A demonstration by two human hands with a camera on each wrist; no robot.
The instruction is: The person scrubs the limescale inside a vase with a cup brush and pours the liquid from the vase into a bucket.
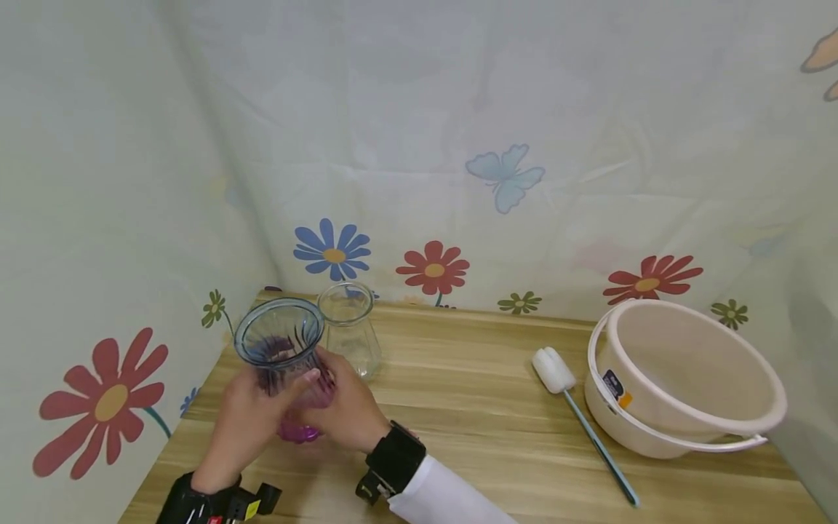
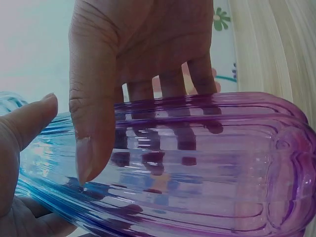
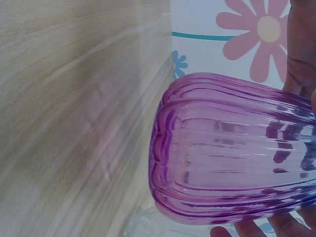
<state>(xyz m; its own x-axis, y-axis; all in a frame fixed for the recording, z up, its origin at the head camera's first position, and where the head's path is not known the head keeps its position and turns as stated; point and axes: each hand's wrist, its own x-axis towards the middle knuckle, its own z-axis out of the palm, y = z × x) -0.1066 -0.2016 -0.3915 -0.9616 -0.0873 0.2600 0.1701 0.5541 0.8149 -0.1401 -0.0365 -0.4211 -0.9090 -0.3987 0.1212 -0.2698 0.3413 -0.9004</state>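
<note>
A ribbed glass vase [image 1: 280, 331], blue at the flared rim and purple toward the base, is held upright between both hands over the left part of the table. My left hand [image 1: 252, 411] grips one side, its thumb across the front and its fingers behind, seen through the glass in the left wrist view. From the opposite side my right hand [image 1: 350, 407] holds the vase below the rim, thumb also in front. In the right wrist view the purple base [image 3: 197, 148] shows close over the wood surface. Just behind the right hand stands a clear glass jar [image 1: 353, 342].
To the right on the wooden table [image 1: 458, 407] lies a white sponge brush [image 1: 555, 371] with a blue handle. Beside it stands a pale pink bucket [image 1: 684, 378], its handle lowered. Flower-printed cloth [image 1: 419, 145] hangs along the back and sides.
</note>
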